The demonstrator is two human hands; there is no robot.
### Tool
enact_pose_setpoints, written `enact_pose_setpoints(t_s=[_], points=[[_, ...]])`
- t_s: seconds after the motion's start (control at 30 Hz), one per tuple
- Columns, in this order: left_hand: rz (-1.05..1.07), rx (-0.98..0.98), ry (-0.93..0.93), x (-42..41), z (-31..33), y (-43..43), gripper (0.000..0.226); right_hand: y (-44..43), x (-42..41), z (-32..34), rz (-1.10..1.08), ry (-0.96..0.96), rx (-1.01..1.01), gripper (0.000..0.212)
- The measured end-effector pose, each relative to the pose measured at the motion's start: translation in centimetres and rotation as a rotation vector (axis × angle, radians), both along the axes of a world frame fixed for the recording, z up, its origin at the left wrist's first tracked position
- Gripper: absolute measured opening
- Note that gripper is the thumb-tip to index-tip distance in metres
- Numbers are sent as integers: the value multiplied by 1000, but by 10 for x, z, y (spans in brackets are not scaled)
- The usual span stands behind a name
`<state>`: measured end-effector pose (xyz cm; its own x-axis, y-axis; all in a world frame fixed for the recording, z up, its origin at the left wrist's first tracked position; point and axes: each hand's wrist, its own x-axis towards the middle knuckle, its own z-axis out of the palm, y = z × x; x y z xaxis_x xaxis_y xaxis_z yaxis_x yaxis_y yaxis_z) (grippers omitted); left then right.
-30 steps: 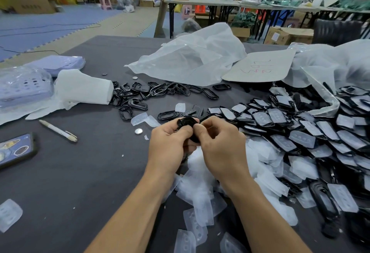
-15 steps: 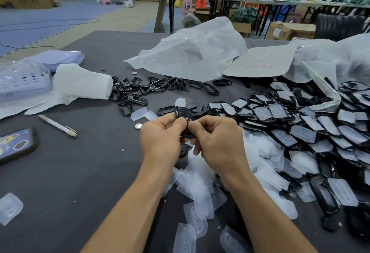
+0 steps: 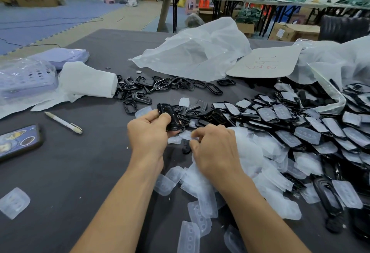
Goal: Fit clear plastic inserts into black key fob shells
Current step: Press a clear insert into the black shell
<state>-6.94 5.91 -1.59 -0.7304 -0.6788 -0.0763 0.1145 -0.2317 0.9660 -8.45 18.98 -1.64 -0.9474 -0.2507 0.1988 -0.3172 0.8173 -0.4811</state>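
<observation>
My left hand (image 3: 148,132) grips a black key fob shell (image 3: 169,115) between thumb and fingers, held up off the table. My right hand (image 3: 216,150) has come away from the shell and hovers over a heap of clear plastic inserts (image 3: 202,190), fingers curled down, fingertips at a clear insert (image 3: 185,135). Whether it pinches that insert I cannot tell. A pile of shells with inserts fitted (image 3: 300,130) spreads to the right. Loose black frames (image 3: 152,88) lie farther back.
On the dark table (image 3: 80,172) lie a pen (image 3: 64,122), a phone (image 3: 18,142), a paper roll (image 3: 88,79), a lone insert (image 3: 14,202) at the front left, plastic bags (image 3: 192,52) and a cardboard sheet (image 3: 266,62) at the back.
Both hands held the shell together earlier. Now my right hand has let go and dropped to the insert heap, while my left hand keeps the shell and has shifted slightly left.
</observation>
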Motion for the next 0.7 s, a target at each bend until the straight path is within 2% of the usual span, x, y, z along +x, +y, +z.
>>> enact_pose_setpoints(t_s=[0.13,0.27,0.33,0.4,0.53,0.63,0.7], points=[[-48,17,-5,0,1,2,27,-1,-1,0,-6,21,55,12],[-86,5,-26,-1,1,7,18,1,0,-3,-19,98,113,10],[-101,-14,-27,0,2,8,18,2,1,-3,-31,167,-3,13],[-119,-19,-19,0,2,8,20,3,3,0,-67,221,-222,15],[-157,-45,-8,2,4,11,25,3,4,4,-61,201,-534,19],[-191,-60,5,3,6,12,32,5,5,5,24,104,-655,19],[-209,-36,13,5,8,12,36,5,5,4,30,63,-666,17]])
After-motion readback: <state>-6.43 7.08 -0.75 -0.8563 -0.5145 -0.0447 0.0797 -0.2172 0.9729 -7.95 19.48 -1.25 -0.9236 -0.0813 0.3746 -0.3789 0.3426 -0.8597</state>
